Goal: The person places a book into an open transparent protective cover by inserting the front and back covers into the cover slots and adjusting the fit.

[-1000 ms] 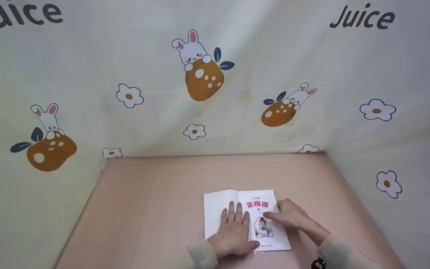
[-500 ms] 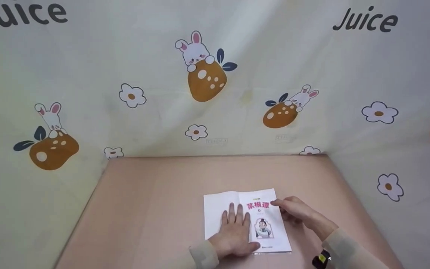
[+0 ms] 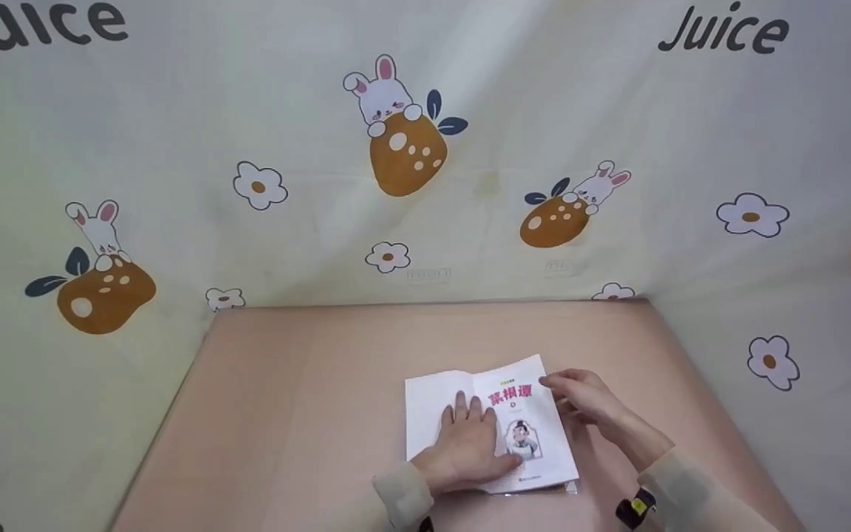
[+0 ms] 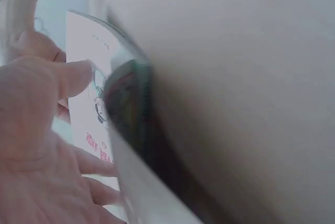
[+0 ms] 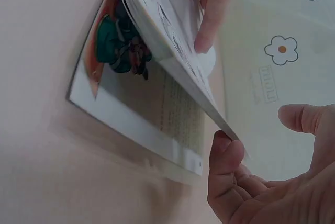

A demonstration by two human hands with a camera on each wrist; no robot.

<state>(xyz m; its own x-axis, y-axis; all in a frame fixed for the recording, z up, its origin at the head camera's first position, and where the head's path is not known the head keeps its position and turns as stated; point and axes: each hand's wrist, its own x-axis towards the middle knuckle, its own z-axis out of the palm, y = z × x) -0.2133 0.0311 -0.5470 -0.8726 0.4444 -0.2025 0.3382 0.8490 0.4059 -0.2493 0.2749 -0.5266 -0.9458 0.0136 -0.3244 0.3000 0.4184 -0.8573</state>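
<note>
A thin book lies open on the table, white page on the left, title page with pink characters and a small portrait on the right. My left hand rests across its inner fold with fingers extended, the thumb on the right page near the portrait. At the book's right edge is my right hand. In the right wrist view, curled fingers hold up the raised corner of a stack of pages, with the thumb held apart. Under that stack shows a lower page with a coloured picture.
The pink tabletop spreads around the book. Pale cloth walls printed with rabbits, orange fruit and flowers enclose it at the back and sides. A dark band with a yellow part sits at my right sleeve.
The right-hand pages have risen and tilted at their upper right corner. My right hand moved from over the page to its edge, then upward. The left thumb shifted onto the right page.
</note>
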